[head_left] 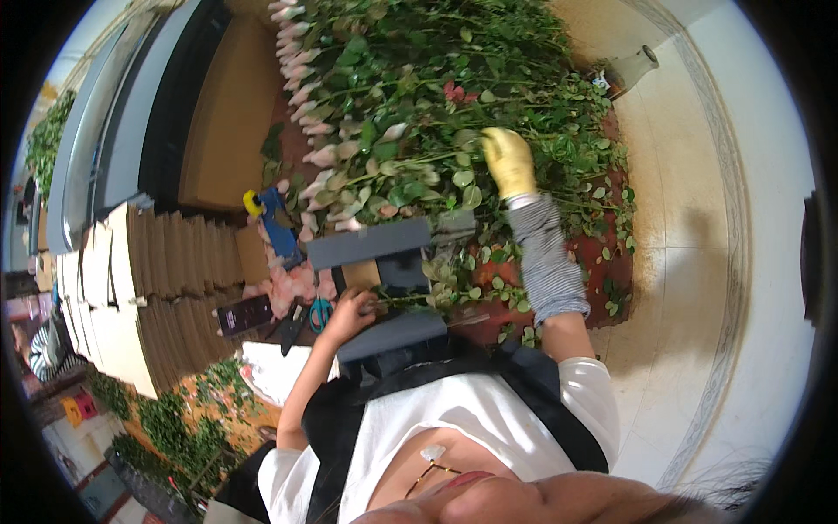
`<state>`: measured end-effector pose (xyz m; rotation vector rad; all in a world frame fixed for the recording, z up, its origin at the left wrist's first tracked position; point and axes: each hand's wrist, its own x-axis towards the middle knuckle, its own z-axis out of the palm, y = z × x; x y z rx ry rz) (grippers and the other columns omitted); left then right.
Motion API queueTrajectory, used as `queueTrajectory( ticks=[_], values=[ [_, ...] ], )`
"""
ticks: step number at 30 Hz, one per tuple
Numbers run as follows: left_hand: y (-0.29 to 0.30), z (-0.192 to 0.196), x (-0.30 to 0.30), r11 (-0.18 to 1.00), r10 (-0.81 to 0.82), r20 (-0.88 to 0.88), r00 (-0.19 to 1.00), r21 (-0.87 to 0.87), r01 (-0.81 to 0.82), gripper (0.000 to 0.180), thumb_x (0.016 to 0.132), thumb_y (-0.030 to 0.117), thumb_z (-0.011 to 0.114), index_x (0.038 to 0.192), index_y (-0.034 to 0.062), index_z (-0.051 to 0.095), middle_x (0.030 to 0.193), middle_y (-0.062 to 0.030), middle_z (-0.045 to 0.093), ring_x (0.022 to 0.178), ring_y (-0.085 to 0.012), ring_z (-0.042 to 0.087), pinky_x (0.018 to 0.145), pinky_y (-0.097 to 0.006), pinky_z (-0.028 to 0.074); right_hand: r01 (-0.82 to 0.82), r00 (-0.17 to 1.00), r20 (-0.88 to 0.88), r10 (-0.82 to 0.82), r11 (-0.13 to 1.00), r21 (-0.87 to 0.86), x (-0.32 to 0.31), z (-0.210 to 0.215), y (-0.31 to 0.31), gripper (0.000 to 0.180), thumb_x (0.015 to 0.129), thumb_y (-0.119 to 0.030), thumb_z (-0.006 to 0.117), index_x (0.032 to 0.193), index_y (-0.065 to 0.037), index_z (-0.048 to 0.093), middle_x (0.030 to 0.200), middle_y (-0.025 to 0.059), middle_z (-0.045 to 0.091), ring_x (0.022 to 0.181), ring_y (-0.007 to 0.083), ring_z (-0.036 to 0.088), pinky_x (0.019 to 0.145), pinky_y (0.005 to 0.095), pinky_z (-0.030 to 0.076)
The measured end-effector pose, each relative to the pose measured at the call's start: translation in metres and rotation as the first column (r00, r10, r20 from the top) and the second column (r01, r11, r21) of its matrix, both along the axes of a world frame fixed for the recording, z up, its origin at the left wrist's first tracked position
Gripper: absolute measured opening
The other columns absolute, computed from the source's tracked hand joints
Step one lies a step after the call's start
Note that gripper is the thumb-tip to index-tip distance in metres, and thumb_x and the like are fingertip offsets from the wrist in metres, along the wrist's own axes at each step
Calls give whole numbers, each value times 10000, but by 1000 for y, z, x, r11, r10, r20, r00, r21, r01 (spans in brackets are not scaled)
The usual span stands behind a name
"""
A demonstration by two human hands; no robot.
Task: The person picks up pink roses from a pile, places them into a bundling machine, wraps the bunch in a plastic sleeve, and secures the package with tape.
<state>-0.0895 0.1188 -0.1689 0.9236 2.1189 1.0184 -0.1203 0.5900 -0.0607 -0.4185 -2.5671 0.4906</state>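
Many pale pink roses lie in a wide layer on the table, blooms (301, 109) to the left and leafy green stems (410, 96) to the right. My right hand (508, 162), in a yellow glove with a grey striped sleeve, is among the stems, its fingers bent together; what they hold is hidden. Close to my body is a dark grey holder (371, 244) with a brown cardboard piece (360, 275) in it. My bare left hand (351, 314) rests at the cardboard's near edge, fingers curled beside a green stem (406, 299). Its grip is partly hidden.
Left of the holder are loose pink petals (292, 286), blue-handled scissors (320, 314), a phone (244, 315) and a blue tool with a yellow end (275, 218). Stacked cardboard (183, 297) stands farther left. A glass bottle (633, 70) is at the far right.
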Motion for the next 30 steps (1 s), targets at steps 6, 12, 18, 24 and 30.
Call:
queueTrajectory(
  ticks=[6, 12, 18, 24, 30],
  values=[
    [-8, -26, 2, 995, 45, 14, 999, 87, -47, 315, 800, 84, 810, 1092, 22, 710, 1097, -155, 598, 1071, -339, 598, 911, -417, 504, 304, 953, 57, -299, 947, -105, 44, 23, -23, 399, 927, -144, 691, 1315, -69, 636, 1132, 152, 708, 1042, 316, 668, 947, 452, 528],
    [-11, -41, 0, 990, 16, -68, 998, 140, -6, 289, 817, 132, 812, 1067, 26, 713, 1083, -157, 602, 1040, -353, 594, 884, -424, 498, -236, 963, 205, 174, 910, 339, 8, -7, -60, 458, 880, -152, 706, 1327, -77, 640, 1408, 167, 592, 1364, 358, 488, 1174, 492, 352],
    [-11, -39, 2, 993, 58, -74, 996, 102, -51, 407, 773, 188, 855, 1093, -17, 709, 1078, -176, 613, 1053, -375, 599, 912, -445, 501, -134, 984, -67, 162, 942, 307, -43, 14, -79, 407, 794, -82, 715, 1197, -48, 681, 1387, 174, 609, 1339, 378, 517, 1172, 502, 375],
    [-5, -35, 4, 994, 47, -88, 995, 100, -38, 388, 753, 190, 867, 1033, -25, 706, 1049, -177, 602, 1022, -372, 599, 884, -440, 504, -6, 987, -142, 78, 893, 450, -2, 89, -38, 355, 831, 48, 608, 1142, -76, 725, 1193, 152, 724, 1121, 332, 680, 1007, 430, 539],
    [-1, -29, -4, 990, -76, -222, 972, 97, 99, 445, 772, 227, 853, 1124, 3, 699, 1118, -214, 594, 1049, -422, 605, 911, -469, 511, -123, 966, -192, 172, 962, 246, 112, 173, -33, 423, 787, 61, 566, 1162, -54, 725, 1194, 170, 718, 1126, 344, 676, 990, 406, 553]
  ],
)
